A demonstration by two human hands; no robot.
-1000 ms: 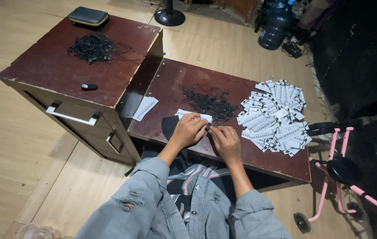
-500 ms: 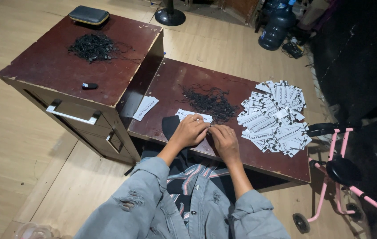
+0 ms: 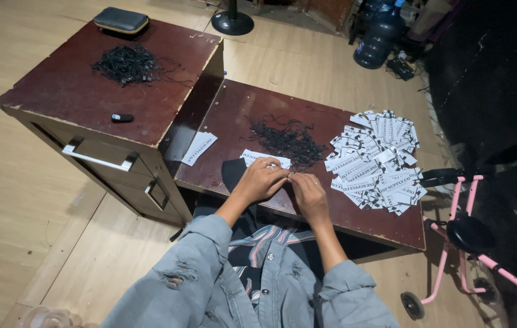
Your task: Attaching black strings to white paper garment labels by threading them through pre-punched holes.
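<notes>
Your left hand (image 3: 263, 180) and right hand (image 3: 307, 189) are meeting fingertip to fingertip at the near edge of the low table (image 3: 240, 103), just past your lap. Both are curling inward, fingers pressed together around something small at the point where they touch. It is too small to name for sure; it looks like a tag with a loop of string.

A few white tags (image 3: 263, 158) are lying flat right beyond your left hand, touching or nearly under its knuckles, long axis running left to right. Your left hand is the nearer one to them. The black string pile (image 3: 286, 138) is sitting just past those tags, straight ahead of both hands. The big tag heap (image 3: 375, 159) is spreading out to the right of your right hand, near but apart; that hand is the closer one to it.

A single tag (image 3: 198, 147) is leaning by the cabinet (image 3: 58, 97) to your left, well clear of your hands. On the cabinet top, a second string pile (image 3: 126, 62), a small dark object (image 3: 122, 118) and a flat case (image 3: 121, 20).

Against the earlier frames: your hands are holding the same spot and the same closed pose. The piles are lying unchanged. Only slight finger shifting, if any.
</notes>
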